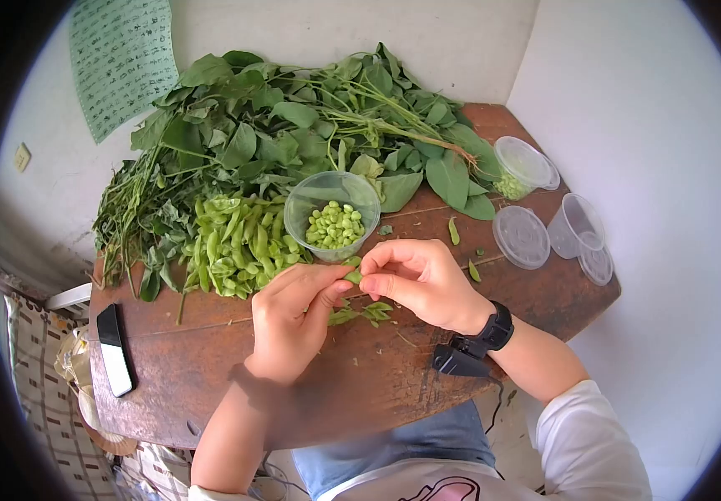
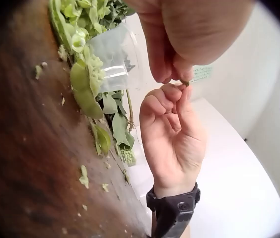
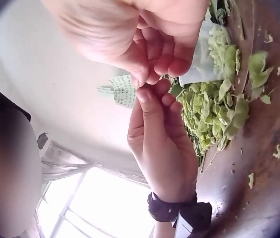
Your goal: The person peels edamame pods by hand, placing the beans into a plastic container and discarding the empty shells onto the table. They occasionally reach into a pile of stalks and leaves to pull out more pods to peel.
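The fingers (image 1: 390, 251) of the right hand (image 1: 427, 284) are bent in to a pinch, thumb and forefinger brought together at the tips, on one side of a small green piece (image 1: 355, 275); the left hand (image 1: 285, 317) meets it from the other side, its thumb and forefinger likewise drawn in on it. The green piece (pod or bare bean, too covered to say) lies right at the fingertips, between the two hands and in contact with both, so neither is nearer. So little of it shows that I cannot tell which way its long axis runs. The wrist views show the fingertips raised above the desk (image 1: 210, 351), the right hand's remaining fingers curled loosely behind the pinch.

The clear tub (image 1: 295, 204) of shelled beans (image 1: 335, 224) stands upright on the desk, just beyond the fingertips as seen from the person, and slightly to the left, so it lies a touch more to the left hand's side. The heap of pods (image 1: 239, 242) is close against the tub's left side, beyond the left hand. Loose green pods (image 1: 375, 313) lie on the desk on the near side of the fingertips, toward the person, apart from the piece in the pinch.
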